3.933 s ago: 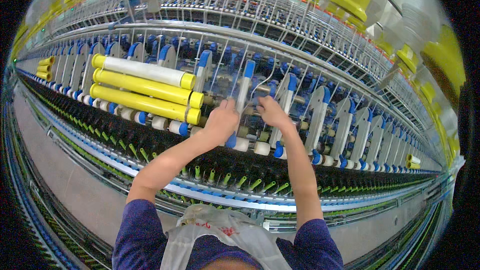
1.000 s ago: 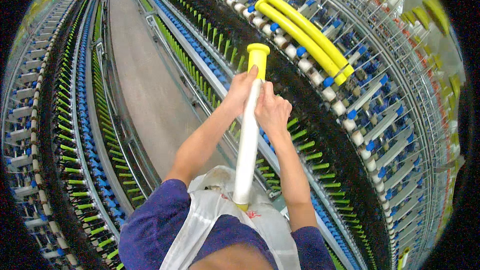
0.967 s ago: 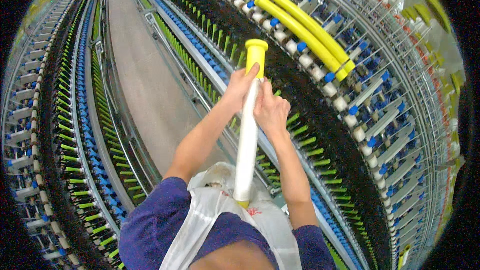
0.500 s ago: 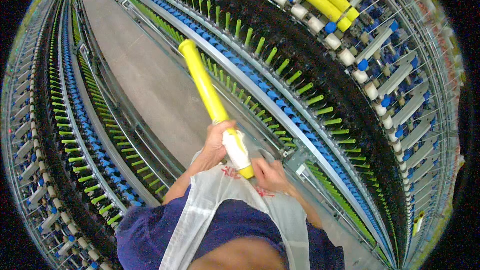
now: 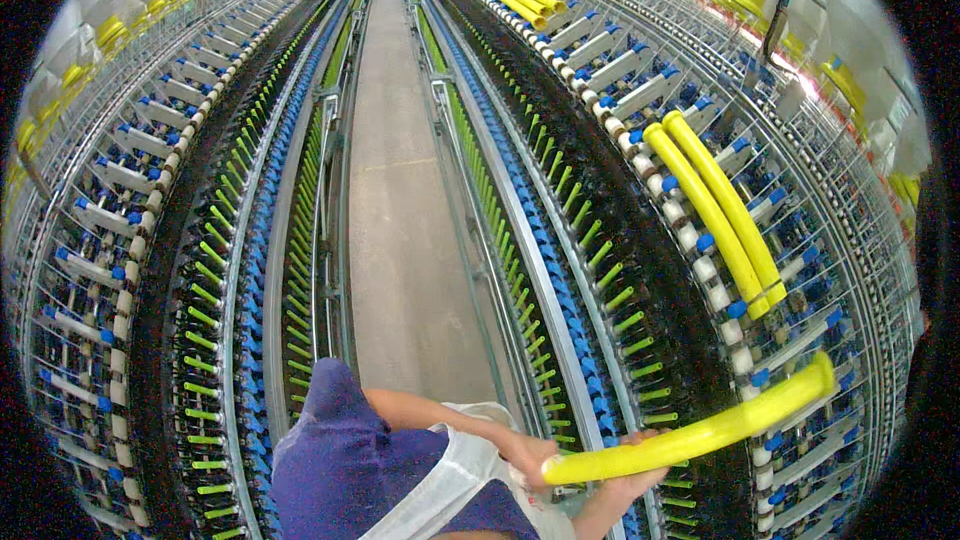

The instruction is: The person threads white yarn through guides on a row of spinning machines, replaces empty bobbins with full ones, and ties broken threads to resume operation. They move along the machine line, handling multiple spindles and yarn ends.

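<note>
A long yellow bobbin tube (image 5: 690,437) with a flared far end lies aslant in front of me, pointing right over the spinning frame. My right hand (image 5: 630,485) grips it from below near its left part, fingertips showing on the far side. My left hand (image 5: 525,460) is closed at the tube's left end, where a bit of white fibre shows by the fingers. How much fibre is there is hidden by that hand. The tube's right end is above the row of white rollers (image 5: 733,332).
Two more yellow tubes (image 5: 715,210) lie on the right machine, with another group of yellow tubes (image 5: 530,5) farther along. Rows of green spindles (image 5: 612,275) line both sides. A grey floor aisle (image 5: 390,140) runs ahead between the machines, bordered by metal rails (image 5: 325,240).
My view has turned to look along the aisle. The tube has swung from pointing up-left to pointing right over the machine. White fibre seen around its lower part now mostly does not show.
</note>
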Tool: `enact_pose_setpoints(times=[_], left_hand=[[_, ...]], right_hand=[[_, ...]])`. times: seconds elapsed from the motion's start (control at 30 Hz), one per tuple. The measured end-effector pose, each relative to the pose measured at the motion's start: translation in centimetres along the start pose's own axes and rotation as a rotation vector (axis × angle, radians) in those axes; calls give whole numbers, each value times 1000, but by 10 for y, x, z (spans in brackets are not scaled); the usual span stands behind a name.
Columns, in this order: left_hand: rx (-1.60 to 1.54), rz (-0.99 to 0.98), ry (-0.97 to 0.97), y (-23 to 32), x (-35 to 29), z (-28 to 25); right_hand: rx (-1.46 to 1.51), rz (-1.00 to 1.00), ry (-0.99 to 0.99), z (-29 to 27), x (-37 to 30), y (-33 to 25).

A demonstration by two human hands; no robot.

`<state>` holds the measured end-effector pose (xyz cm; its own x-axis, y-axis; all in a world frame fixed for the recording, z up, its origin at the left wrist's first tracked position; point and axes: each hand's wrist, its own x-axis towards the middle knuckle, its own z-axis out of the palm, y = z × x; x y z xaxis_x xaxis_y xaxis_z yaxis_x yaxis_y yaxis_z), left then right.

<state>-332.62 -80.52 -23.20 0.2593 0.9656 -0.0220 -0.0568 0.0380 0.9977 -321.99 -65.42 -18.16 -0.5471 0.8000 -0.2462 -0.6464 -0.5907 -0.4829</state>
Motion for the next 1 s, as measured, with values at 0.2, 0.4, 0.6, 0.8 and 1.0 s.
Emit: enact_pose_setpoints(times=[0.2, 0.4, 0.6, 0.8, 1.0], left_hand=[[72, -120, 121, -2, -8, -30], [506, -80, 1, -36, -54, -43], [60, -258, -152, -44, -125, -68], [385, -789, -689, -58, -71, -67], [351, -506, -732, -93, -7, -2]], right_hand=[[-141, -272, 113, 45, -4, 8], [-388, -553, 31, 37, 17, -20], [-2323, -1971, 518, 13, 63, -259], [-2541, -832, 606, -55, 93, -337], [-1583, -1574, 615, -62, 16, -232]])
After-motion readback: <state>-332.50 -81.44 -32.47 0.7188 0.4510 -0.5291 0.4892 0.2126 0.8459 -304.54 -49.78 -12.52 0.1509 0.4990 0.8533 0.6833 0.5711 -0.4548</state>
